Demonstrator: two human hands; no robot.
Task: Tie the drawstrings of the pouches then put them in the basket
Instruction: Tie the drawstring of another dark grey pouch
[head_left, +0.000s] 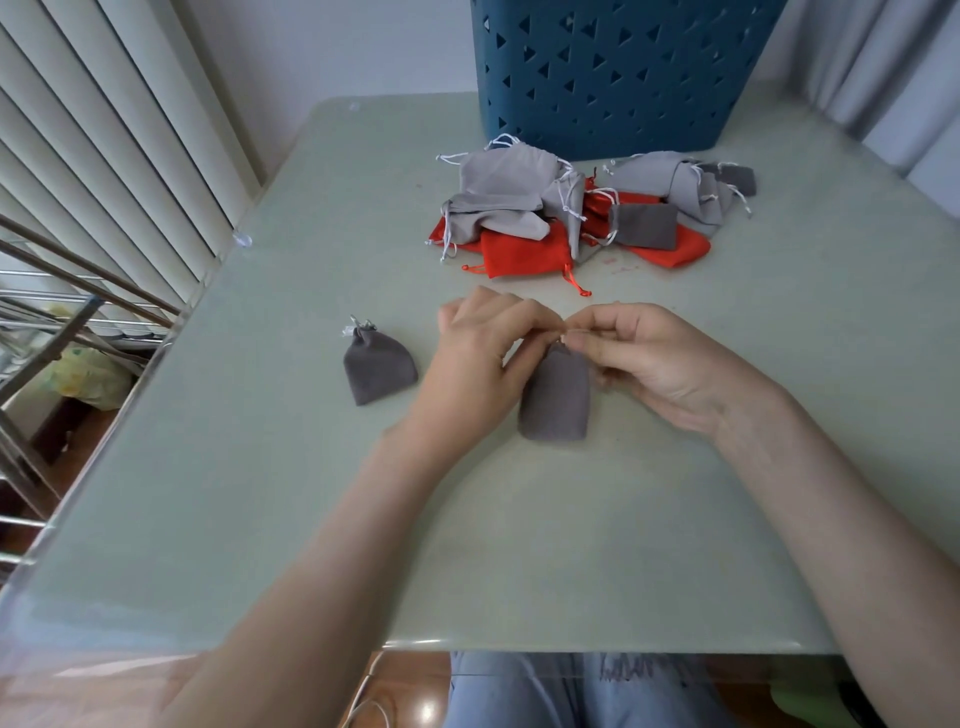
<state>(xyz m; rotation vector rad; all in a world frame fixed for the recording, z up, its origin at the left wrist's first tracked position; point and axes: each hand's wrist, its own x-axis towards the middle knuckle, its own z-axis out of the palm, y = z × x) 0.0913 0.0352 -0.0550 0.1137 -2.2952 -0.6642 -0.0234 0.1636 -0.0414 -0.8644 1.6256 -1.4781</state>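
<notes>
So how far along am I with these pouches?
One dark grey pouch lies cinched at the neck, not yet in the blue basket. Your left hand and right hand pinch at the neck of a second dark grey pouch. The pile of grey and red pouches by the basket is left. The basket's inside is out of view.

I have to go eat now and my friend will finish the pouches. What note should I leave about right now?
Hands: the left hand and the right hand both pinch the drawstring at the neck of the dark grey pouch lying on the table.
Done: the second pouch, to its left, looks cinched shut but is not yet in the blue basket.
Left: finish this knot, tie the pile of pouches in front of the basket, put all in. The basket's inside is out of view.
</notes>
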